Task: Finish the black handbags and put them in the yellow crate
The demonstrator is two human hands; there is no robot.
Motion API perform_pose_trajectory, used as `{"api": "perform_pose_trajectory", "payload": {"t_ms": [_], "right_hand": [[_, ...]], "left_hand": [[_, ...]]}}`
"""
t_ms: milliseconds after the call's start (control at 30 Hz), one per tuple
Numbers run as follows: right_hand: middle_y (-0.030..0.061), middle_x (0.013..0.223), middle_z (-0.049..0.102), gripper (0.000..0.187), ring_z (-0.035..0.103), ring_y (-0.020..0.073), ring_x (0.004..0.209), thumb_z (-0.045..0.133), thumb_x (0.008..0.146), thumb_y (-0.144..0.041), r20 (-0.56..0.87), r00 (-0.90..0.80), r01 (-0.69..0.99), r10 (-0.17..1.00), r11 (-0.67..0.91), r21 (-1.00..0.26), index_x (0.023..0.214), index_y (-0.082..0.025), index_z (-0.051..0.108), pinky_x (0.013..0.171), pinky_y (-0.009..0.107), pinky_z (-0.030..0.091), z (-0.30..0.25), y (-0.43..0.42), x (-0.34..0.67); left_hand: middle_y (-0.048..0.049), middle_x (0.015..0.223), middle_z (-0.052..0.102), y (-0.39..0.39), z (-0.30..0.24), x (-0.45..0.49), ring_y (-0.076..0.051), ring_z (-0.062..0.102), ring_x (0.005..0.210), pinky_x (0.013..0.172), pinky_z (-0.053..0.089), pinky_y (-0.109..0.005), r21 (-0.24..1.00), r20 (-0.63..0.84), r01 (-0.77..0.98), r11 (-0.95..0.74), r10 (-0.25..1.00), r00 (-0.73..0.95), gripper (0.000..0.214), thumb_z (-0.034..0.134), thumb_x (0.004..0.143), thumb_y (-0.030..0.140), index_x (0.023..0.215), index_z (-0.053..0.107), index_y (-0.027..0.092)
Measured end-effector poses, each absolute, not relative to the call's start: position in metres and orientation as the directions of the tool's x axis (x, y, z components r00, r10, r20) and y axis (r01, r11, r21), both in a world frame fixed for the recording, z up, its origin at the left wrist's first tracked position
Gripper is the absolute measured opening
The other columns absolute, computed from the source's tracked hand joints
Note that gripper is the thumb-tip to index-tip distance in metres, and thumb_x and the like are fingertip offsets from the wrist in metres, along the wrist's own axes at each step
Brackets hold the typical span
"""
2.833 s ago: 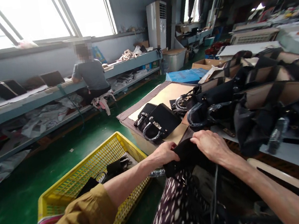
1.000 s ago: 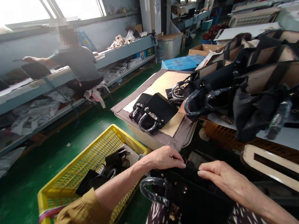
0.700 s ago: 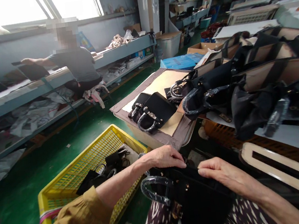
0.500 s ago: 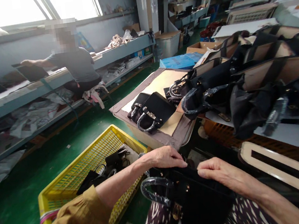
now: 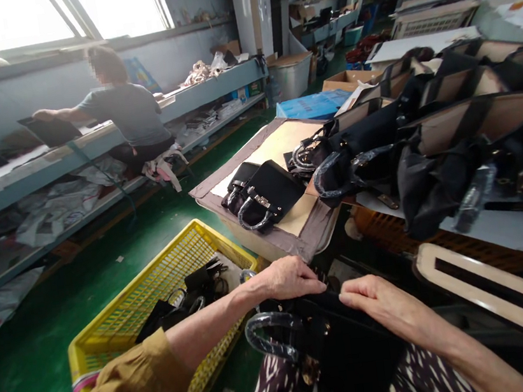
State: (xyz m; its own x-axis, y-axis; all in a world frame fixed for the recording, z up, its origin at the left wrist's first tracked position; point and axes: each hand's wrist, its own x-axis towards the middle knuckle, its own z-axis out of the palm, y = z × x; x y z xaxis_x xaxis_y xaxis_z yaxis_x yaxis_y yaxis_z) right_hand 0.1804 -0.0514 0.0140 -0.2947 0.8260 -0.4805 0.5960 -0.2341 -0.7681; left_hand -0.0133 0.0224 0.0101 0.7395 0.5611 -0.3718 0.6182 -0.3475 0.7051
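A black handbag [image 5: 353, 344] rests on my lap, over the patterned cloth. Its handle [image 5: 273, 337], wrapped in clear plastic, sticks out to the left, and gold-coloured fittings show on its face. My left hand [image 5: 294, 277] reaches across the bag's upper edge, its fingers curled down and closed on the edge. Close by on the right, my right hand [image 5: 368, 294] pinches the same edge between thumb and fingers. Both fingertips are partly hidden against the dark material.
A yellow basket [image 5: 155, 268] with black pieces stands on the floor at left. Ahead, black handbags [image 5: 265, 192] lie on a padded table [image 5: 212, 186]. More bags [image 5: 426, 129] crowd the right side. A co-worker [image 5: 127, 111] sits at the long bench [image 5: 209, 90]. A beige slotted frame [image 5: 497, 300] lies at right.
My right hand has shifted slightly left along the bag's edge, nearer my left hand. The view has moved a little. Both hands keep hold of the handbag.
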Motion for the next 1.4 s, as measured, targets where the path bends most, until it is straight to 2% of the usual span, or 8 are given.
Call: {"api": "perform_pose_trajectory", "payload": {"t_ms": [167, 333, 500, 600, 733, 1067, 1233, 1400], "right_hand": [[-0.0044, 0.051, 0.038, 0.035, 0.035, 0.0092, 0.052, 0.044, 0.078, -0.043, -0.480, -0.257, 0.676, 0.839, -0.199, -0.710, 0.054, -0.017, 0.045, 0.048, 0.022, 0.023, 0.018, -0.055, 0.181], [-0.0005, 0.059, 0.054, 0.031, 0.049, 0.0142, 0.062, 0.042, 0.081, -0.036, -0.382, -0.173, 0.857, 0.908, -0.052, -0.512, 0.058, -0.020, 0.054, 0.057, 0.025, 0.028, 0.029, -0.054, 0.165], [0.0019, 0.073, 0.066, 0.024, 0.058, 0.0176, 0.074, 0.041, 0.080, -0.029, -0.388, -0.174, 0.830, 0.905, -0.077, -0.553, 0.070, -0.024, 0.063, 0.062, 0.025, 0.032, 0.033, -0.051, 0.149], [-0.0006, 0.068, 0.064, 0.024, 0.057, 0.0154, 0.069, 0.041, 0.080, -0.030, -0.399, -0.199, 0.793, 0.895, -0.092, -0.603, 0.067, -0.023, 0.060, 0.060, 0.024, 0.032, 0.032, -0.049, 0.149], [-0.0029, 0.057, 0.054, 0.028, 0.052, 0.0131, 0.061, 0.040, 0.080, -0.033, -0.412, -0.203, 0.801, 0.888, -0.091, -0.591, 0.057, -0.020, 0.050, 0.057, 0.023, 0.030, 0.028, -0.046, 0.154], [-0.0044, 0.055, 0.042, 0.030, 0.043, 0.0113, 0.058, 0.041, 0.079, -0.039, -0.459, -0.224, 0.734, 0.860, -0.161, -0.660, 0.058, -0.019, 0.046, 0.052, 0.022, 0.026, 0.015, -0.044, 0.162], [-0.0047, 0.054, 0.038, 0.031, 0.039, 0.0108, 0.055, 0.042, 0.078, -0.041, -0.475, -0.225, 0.718, 0.851, -0.185, -0.671, 0.058, -0.019, 0.045, 0.050, 0.022, 0.024, 0.013, -0.044, 0.162], [-0.0046, 0.053, 0.037, 0.032, 0.039, 0.0109, 0.054, 0.039, 0.080, -0.041, -0.467, -0.223, 0.763, 0.856, -0.145, -0.630, 0.057, -0.019, 0.040, 0.050, 0.023, 0.023, 0.020, -0.048, 0.155]], "left_hand": [[0.0046, 0.050, 0.031, 0.018, 0.012, -0.011, -0.006, 0.030, 0.049, 0.044, 0.024, -0.016, 0.695, -0.380, 0.635, -0.338, 0.577, 0.723, 0.037, 0.048, 0.077, 0.043, 0.057, 0.057, 0.013], [0.0041, 0.050, 0.032, 0.014, 0.018, -0.007, -0.007, 0.030, 0.050, 0.045, 0.023, -0.017, 0.667, -0.372, 0.650, -0.363, 0.593, 0.714, 0.037, 0.047, 0.078, 0.042, 0.058, 0.057, 0.013], [0.0035, 0.051, 0.035, 0.011, 0.020, -0.004, -0.007, 0.031, 0.051, 0.047, 0.024, -0.018, 0.630, -0.391, 0.686, -0.364, 0.614, 0.685, 0.037, 0.045, 0.080, 0.040, 0.060, 0.060, 0.012], [0.0035, 0.053, 0.040, 0.015, 0.023, -0.009, -0.007, 0.034, 0.052, 0.048, 0.027, -0.018, 0.691, -0.400, 0.662, -0.291, 0.609, 0.685, 0.037, 0.044, 0.080, 0.041, 0.063, 0.061, 0.012], [0.0014, 0.066, 0.055, 0.028, 0.027, -0.027, -0.009, 0.046, 0.061, 0.058, 0.036, -0.016, 0.819, -0.344, 0.547, -0.171, 0.617, 0.708, 0.030, 0.044, 0.081, 0.034, 0.073, 0.062, 0.012], [0.0011, 0.068, 0.056, 0.022, 0.012, -0.059, -0.009, 0.046, 0.061, 0.054, 0.036, -0.017, 0.810, -0.505, 0.576, 0.109, 0.630, 0.590, 0.039, 0.051, 0.075, 0.046, 0.088, 0.065, 0.013], [0.0020, 0.062, 0.050, 0.023, 0.013, -0.053, -0.008, 0.040, 0.054, 0.046, 0.030, -0.017, 0.781, -0.533, 0.616, 0.101, 0.622, 0.574, 0.037, 0.052, 0.073, 0.045, 0.080, 0.066, 0.012], [0.0027, 0.060, 0.048, 0.031, 0.021, -0.054, -0.007, 0.040, 0.055, 0.048, 0.031, -0.016, 0.785, -0.494, 0.617, -0.056, 0.543, 0.679, 0.030, 0.054, 0.072, 0.038, 0.075, 0.066, 0.011]]}}
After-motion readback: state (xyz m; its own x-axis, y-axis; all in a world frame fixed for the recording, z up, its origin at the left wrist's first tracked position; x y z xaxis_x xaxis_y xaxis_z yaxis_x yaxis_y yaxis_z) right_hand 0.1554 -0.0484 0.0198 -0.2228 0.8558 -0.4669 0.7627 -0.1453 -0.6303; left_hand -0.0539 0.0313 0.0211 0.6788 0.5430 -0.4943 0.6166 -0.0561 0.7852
